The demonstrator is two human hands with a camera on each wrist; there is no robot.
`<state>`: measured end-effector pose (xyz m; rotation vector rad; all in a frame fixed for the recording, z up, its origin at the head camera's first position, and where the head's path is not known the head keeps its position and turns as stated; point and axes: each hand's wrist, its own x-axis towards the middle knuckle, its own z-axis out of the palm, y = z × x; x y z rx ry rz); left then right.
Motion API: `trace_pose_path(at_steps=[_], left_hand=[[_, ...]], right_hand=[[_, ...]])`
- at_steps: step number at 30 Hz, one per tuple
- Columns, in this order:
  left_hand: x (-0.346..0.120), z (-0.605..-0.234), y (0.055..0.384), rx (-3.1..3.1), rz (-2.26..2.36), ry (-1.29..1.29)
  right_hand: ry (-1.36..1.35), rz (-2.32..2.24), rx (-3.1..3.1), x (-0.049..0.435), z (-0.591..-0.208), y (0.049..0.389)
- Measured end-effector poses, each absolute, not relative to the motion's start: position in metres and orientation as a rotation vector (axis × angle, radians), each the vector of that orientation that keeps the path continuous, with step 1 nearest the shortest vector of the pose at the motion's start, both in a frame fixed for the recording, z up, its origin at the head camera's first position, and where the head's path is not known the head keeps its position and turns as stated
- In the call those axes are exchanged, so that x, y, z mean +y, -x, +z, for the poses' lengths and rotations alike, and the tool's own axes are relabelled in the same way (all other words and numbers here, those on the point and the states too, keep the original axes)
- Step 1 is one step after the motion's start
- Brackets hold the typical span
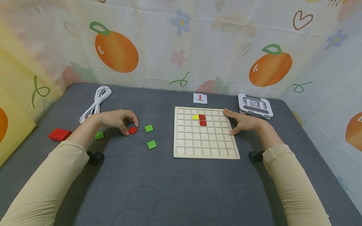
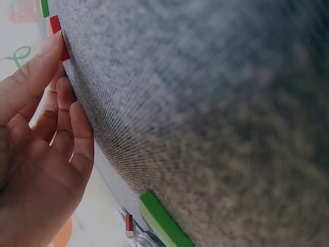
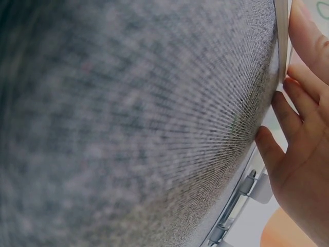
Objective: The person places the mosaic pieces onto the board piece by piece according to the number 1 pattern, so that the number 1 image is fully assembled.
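My left hand (image 1: 117, 120) reaches down at the left of the table, its thumb and finger pinching a flat red square tile (image 1: 133, 130) by its sides. In the left wrist view the thumb meets the edge of that red tile (image 2: 57, 38). Two green square tiles (image 1: 148, 128) lie just right of it, and another green tile (image 1: 99, 135) is by the left wrist. My right hand (image 1: 245, 121) rests against the right edge of a wooden grid board (image 1: 206, 157), thumb and fingers spread along it. On the board sit a yellow triangle (image 1: 195, 117) and two red squares (image 1: 202, 123).
A small gridded pattern card (image 1: 200, 98) lies behind the board. A grey-and-white folded stand (image 1: 255, 105) is at the back right. A coiled white cable (image 1: 99, 99) lies at the back left, with a red block (image 1: 59, 134) near the left forearm.
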<state>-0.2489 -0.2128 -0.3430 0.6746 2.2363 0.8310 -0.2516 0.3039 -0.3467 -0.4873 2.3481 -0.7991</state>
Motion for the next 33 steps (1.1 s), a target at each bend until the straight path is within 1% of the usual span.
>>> trace_pose_path(at_steps=[18,27,33], left_hand=[[-0.2077,-0.3420,0.2479,2.277,0.813,-0.682],[-0.2049,-0.3422,0.2474,2.361,0.804,-0.610],[-0.2039,-0.3444,0.2488,2.414,0.818,-0.608]], right_hand=[[0.485,-0.801,2.336,0.3042,-0.3463,0.2520],[0.473,-0.786,2.345,0.3031,-0.3458,0.2525],[0.474,-0.777,2.351,0.3029,-0.3454,0.2517]])
